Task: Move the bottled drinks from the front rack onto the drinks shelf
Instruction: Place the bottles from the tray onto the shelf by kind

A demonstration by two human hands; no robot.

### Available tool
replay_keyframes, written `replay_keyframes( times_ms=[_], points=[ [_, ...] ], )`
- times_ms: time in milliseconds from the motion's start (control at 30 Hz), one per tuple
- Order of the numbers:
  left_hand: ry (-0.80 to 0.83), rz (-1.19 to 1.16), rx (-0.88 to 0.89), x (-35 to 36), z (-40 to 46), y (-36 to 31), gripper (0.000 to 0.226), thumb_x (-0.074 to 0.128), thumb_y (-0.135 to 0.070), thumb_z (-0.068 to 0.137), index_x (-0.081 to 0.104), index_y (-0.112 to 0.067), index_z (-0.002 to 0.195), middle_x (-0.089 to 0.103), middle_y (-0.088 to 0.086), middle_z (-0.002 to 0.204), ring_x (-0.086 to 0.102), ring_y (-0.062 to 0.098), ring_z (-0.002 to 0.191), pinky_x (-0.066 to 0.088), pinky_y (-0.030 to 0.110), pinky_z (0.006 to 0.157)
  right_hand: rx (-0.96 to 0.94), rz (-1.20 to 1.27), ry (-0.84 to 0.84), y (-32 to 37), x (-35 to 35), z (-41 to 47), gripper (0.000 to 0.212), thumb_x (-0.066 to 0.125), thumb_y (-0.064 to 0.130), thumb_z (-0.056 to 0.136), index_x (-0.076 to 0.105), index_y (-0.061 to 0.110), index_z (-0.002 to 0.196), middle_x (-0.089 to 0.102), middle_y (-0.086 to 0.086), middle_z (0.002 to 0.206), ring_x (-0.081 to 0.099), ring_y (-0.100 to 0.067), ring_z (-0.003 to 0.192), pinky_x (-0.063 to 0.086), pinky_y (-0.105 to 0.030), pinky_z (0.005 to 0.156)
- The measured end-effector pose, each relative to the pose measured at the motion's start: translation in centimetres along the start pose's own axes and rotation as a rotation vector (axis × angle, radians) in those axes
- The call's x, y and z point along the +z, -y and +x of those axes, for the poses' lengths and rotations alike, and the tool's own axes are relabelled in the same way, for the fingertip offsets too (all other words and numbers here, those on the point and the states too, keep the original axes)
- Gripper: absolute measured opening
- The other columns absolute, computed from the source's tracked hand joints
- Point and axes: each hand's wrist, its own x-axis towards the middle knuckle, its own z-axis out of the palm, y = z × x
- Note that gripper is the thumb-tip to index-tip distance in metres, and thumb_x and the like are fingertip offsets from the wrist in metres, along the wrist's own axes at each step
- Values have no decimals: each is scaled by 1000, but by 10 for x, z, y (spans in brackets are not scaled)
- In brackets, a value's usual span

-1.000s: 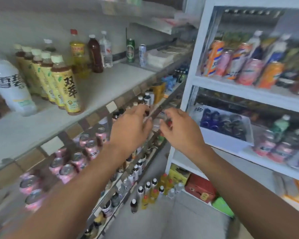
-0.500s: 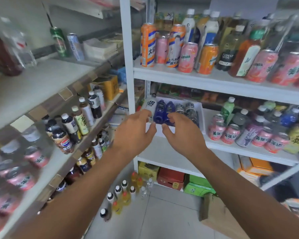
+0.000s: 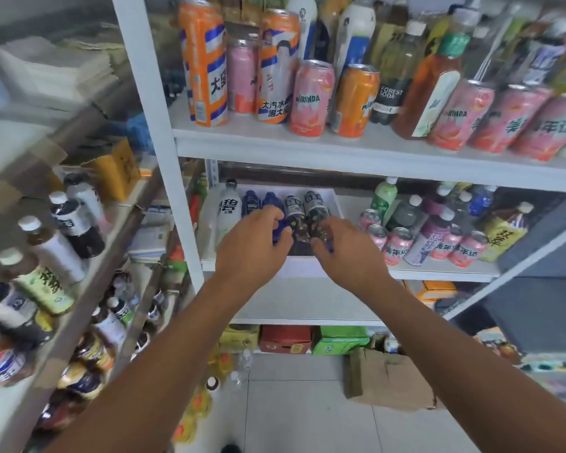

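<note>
Now both hands are at the white tray (image 3: 337, 204) on the white rack's (image 3: 164, 158) middle shelf. Left hand (image 3: 252, 243) curls round a blue bottle (image 3: 276, 220) in the tray; right hand (image 3: 345, 248) grips a dark bottle (image 3: 317, 214) beside it. A white bottle (image 3: 227, 212) lies at the tray's left end.

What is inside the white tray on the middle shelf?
The white tray holds a white bottle, two blue bottles and two dark bottles. The left hand and right hand cover their lower parts.
</note>
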Motion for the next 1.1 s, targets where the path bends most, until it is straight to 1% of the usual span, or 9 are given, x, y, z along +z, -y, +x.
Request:
replay_keyframes(
  times_ms=[100, 167, 267, 400, 533, 667, 800, 967, 1100],
  points=[
    [36, -14, 5, 13, 23, 13, 28, 50, -38, 98, 55, -24, 122, 63, -6, 112, 60, 16, 100, 53, 38, 80, 61, 53, 25, -7, 14, 21, 31, 56, 34, 93, 57, 11, 114, 65, -11, 108, 63, -30, 95, 53, -41, 78],
    [58, -32, 3, 23, 37, 20, 29, 49, -37, 98, 55, -23, 123, 63, -6, 113, 59, 16, 103, 51, 35, 80, 120, 92, 49, -16, 23, 33, 32, 58, 33, 93, 58, 10, 116, 66, -11, 109, 63, -30, 97, 52, -40, 81],
    [108, -72, 1, 38, 55, 25, 29, 50, -37, 99, 55, -23, 124, 63, -7, 117, 59, 15, 104, 52, 36, 84, 221, 155, 95, -32, 31, 54, 36, 59, 29, 94, 56, 7, 122, 66, -13, 115, 62, -30, 102, 50, -36, 85],
    [151, -108, -39, 68, 85, 32, 27, 51, -38, 98, 55, -25, 121, 64, -7, 115, 61, 14, 101, 55, 40, 84, 280, 144, 118, -60, 49, 94, 46, 58, 31, 94, 50, 5, 130, 62, -19, 123, 61, -33, 106, 50, -37, 87],
    [209, -82, -74, 100, 116, 35, 27, 52, -38, 97, 55, -25, 119, 65, -2, 113, 64, 18, 98, 56, 41, 80, 311, 132, 196, -83, 74, 134, 61, 58, 39, 92, 38, 12, 143, 57, -21, 129, 58, -36, 115, 48, -41, 95],
    [251, -62, -109, 121, 138, 38, 27, 52, -35, 96, 56, -22, 119, 65, 1, 113, 65, 22, 99, 56, 43, 80, 339, 183, 290, -92, 96, 158, 75, 59, 42, 93, 23, 12, 151, 55, -21, 130, 56, -37, 116, 45, -35, 91],
    [256, -67, -134, 131, 148, 44, 26, 53, -32, 96, 57, -20, 119, 66, 0, 112, 64, 18, 101, 56, 41, 81, 381, 153, 350, -101, 116, 170, 85, 63, 44, 91, 15, 9, 151, 56, -24, 127, 57, -40, 115, 46, -39, 92],
    [260, -91, -148, 133, 154, 50, 24, 53, -32, 96, 58, -20, 116, 66, 0, 113, 63, 19, 103, 55, 42, 83, 398, 178, 295, -100, 124, 171, 80, 65, 33, 87, 19, 4, 145, 60, -25, 121, 60, -42, 109, 50, -42, 89],
    [250, -79, -131, 127, 148, 48, 24, 52, -34, 96, 58, -22, 115, 66, -2, 110, 63, 17, 100, 55, 40, 81, 470, 262, 279, -96, 119, 165, 69, 63, 27, 89, 29, 5, 145, 62, -18, 122, 61, -38, 109, 42, -28, 76]
  ],
)
